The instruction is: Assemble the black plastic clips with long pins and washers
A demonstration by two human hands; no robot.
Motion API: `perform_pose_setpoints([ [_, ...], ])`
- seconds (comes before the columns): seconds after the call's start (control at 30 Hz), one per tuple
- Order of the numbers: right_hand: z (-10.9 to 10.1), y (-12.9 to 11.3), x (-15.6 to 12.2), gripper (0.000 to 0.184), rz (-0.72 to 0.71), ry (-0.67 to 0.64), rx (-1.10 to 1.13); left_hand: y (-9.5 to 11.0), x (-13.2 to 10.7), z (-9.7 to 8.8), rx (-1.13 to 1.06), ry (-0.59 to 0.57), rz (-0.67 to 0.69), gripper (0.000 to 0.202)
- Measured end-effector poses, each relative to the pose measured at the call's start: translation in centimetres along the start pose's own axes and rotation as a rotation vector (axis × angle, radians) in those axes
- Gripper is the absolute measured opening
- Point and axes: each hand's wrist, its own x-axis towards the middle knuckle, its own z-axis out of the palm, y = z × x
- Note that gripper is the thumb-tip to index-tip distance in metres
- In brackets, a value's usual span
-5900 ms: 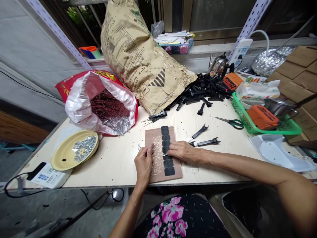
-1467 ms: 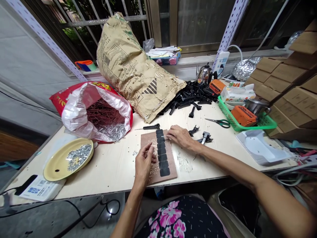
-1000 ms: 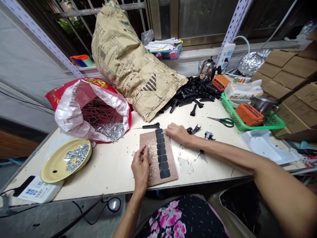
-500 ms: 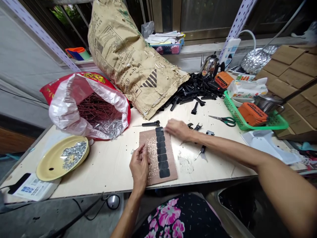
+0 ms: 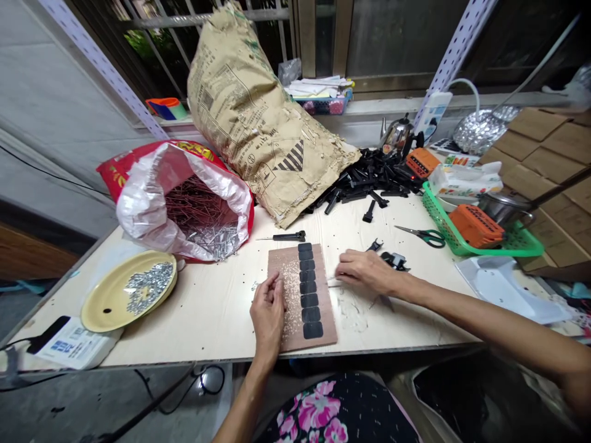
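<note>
1. Board: the brown board (image 5: 298, 301) lies flat on the near middle of the surface (image 5: 212, 320). A row of black pads (image 5: 311, 314) runs along its right part, near end to far end; pale specks (image 5: 290, 280) cover much of the part to the left.
2. Left hand: the left hand (image 5: 268, 307) is at the board's left side, fingers loosely curled. Whether it grips anything cannot be told.
3. Right hand: the right hand (image 5: 364, 269) is just right of the board, fingers bunched, a thin pale piece (image 5: 333, 283) at the fingertips. A firm grip cannot be confirmed.
4. Risk, board: its near end sits close to the surface's near edge. A pull toward the person could, in my judgement, overhang or tip it.
5. Risk, specks: a jolt or a dragging wrist could scatter them.
6. Risk, right arm: black parts (image 5: 396, 261) lie close beside the forearm; a sideways sweep could catch them.
7. Far limit: a black handle with a thin rod (image 5: 289, 237) lies just beyond the board, with the paper sack (image 5: 249, 123) farther back.
8. Left limit: bare surface separates the board from the yellow plate (image 5: 108, 295), which is tilted; a knock there might spill its metal bits (image 5: 150, 288).
9. Right limit: bare surface shows nearer than the forearm; the scissors (image 5: 420, 234) and green basket (image 5: 466, 246) bound the far right.
</note>
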Motion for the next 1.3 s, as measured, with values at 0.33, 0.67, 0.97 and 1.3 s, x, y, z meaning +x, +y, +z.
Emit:
perform_pose_setpoints([
  [0.33,1.4,0.8,13.9,0.025,0.150,0.057,-0.107,-0.2,-0.5,-0.3,-0.093,-0.011,-0.023,0.043],
  [0.67,7.0,0.2,21.2,0.026,0.153,-0.025,-0.121,-2.5,1.7,-8.6,0.378,0.157,0.173,0.029],
  [0.97,1.3,-1.4,11.7,0.029,0.092,0.376,0.103,-3.5,3.0,-6.8,0.665,-0.023,0.236,0.022],
  [1.3,2.7,-6.8,6.2,0.028,0.116,0.262,0.171,-3.9,3.1,-6.5,0.882,-0.055,0.287,0.026],
])
